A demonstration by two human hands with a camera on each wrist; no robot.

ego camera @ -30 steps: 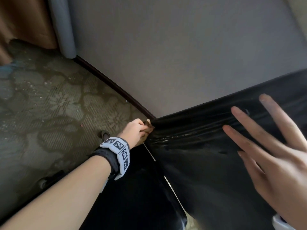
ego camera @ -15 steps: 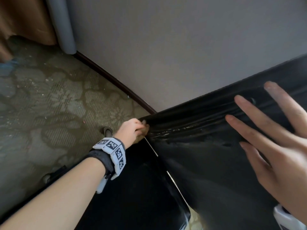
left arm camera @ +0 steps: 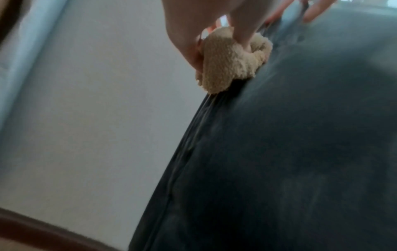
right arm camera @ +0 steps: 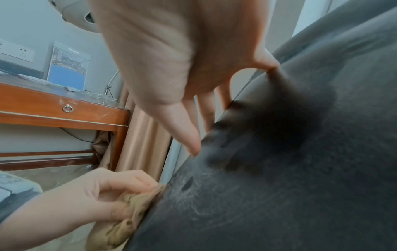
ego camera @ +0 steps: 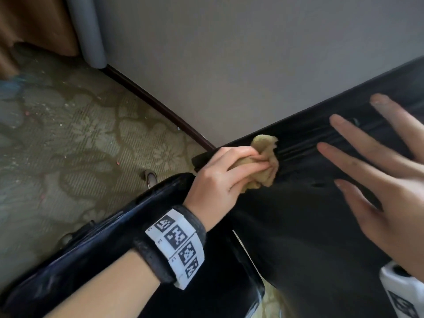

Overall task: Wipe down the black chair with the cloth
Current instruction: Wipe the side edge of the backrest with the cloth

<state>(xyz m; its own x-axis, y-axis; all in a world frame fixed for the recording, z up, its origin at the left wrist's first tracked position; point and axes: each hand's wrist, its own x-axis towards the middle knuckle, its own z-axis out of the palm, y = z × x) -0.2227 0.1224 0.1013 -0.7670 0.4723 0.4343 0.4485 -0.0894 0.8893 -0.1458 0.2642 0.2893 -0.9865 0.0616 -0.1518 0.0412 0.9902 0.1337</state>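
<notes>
The black chair (ego camera: 309,226) fills the lower right of the head view, its glossy backrest close to the wall and its armrest (ego camera: 103,230) under my left forearm. My left hand (ego camera: 220,177) grips a bunched beige cloth (ego camera: 263,164) and presses it against the backrest's upper left edge. The left wrist view shows the cloth (left arm camera: 227,61) held by curled fingers against the chair edge (left arm camera: 279,152). My right hand (ego camera: 376,171) is spread flat, fingers straight, over the backrest. In the right wrist view its fingertips (right arm camera: 193,146) touch the chair (right arm camera: 300,169), above the cloth (right arm camera: 120,220).
A grey wall (ego camera: 229,53) with a dark baseboard (ego camera: 160,106) runs right behind the chair. Patterned carpet (ego camera: 68,145) lies to the left, with brown curtains (ego camera: 34,24) in the far corner. A wooden desk with a drawer (right arm camera: 64,108) stands beyond the chair.
My left hand has come up from the chair's left corner and moved right along the backrest edge, and the cloth now shows in its grip. The right hand stays spread over the backrest.
</notes>
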